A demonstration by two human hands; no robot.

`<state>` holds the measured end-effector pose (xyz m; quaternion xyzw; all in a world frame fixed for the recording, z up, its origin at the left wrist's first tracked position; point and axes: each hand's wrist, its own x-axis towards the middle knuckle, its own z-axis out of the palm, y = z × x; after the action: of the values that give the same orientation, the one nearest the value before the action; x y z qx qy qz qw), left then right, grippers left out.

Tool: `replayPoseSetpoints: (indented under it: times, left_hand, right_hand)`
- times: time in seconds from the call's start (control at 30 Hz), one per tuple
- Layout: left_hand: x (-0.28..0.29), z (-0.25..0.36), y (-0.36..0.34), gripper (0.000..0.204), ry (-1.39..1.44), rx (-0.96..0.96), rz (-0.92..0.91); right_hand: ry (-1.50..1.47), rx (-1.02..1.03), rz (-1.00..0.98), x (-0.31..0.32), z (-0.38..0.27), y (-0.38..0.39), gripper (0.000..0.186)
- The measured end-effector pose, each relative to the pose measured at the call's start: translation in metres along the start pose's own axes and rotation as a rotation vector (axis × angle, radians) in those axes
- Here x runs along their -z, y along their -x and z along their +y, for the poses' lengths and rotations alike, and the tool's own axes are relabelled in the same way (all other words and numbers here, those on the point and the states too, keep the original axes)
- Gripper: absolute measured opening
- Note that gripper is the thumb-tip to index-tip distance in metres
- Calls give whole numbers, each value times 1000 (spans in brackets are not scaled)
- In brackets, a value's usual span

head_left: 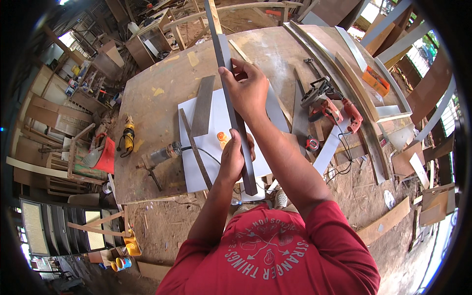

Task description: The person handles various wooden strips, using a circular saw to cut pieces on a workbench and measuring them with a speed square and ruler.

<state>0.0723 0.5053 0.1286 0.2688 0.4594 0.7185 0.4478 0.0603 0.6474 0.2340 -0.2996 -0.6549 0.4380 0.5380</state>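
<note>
A long, narrow dark-grey strip [249, 178] is held at a slant in front of me, its near end close to my shirt. My right hand [250, 87] grips it higher up, thumb on the left side and fingers around the right. Lower down, my left hand [233, 160] is wrapped round the same strip. Beneath them a white sheet [212, 140] lies on the worktable [162, 88]. Resting across the sheet are a flat grey board piece [202, 105] and a thin dark strip [192, 142]. An orange-topped bottle [222, 137] stands beside my left hand.
A corded power tool [166, 153] and a yellow power tool [128, 133] lie left on the table. To the right are a circular saw [319, 101], a red drill [352, 116], a tape measure [311, 143] and long metal profiles [339, 81]. A red plastic piece [105, 153] stands beyond the left edge.
</note>
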Motion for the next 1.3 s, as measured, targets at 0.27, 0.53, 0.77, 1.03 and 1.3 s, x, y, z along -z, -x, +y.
replayPoseSetpoints:
  times: [0.27,0.53,0.77,1.03,1.3]
  left_hand:
    - [-1,0,0,66,-1,1,-5]
    - [-1,2,-1,67,18,7,-32]
    - [-2,16,-6,66,191,32,-46]
    - [9,70,-28,69,254,-66,207]
    - [14,82,-45,65,326,-46,375]
  right_hand:
    - [-12,-38,-16,-1,2,-1,37]
    - [-17,-55,-17,-2,4,-3,38]
    - [-36,-60,-263,4,6,-7,71]
    - [-202,5,-510,89,17,47,45]
    - [-210,77,-725,138,1,119,35]
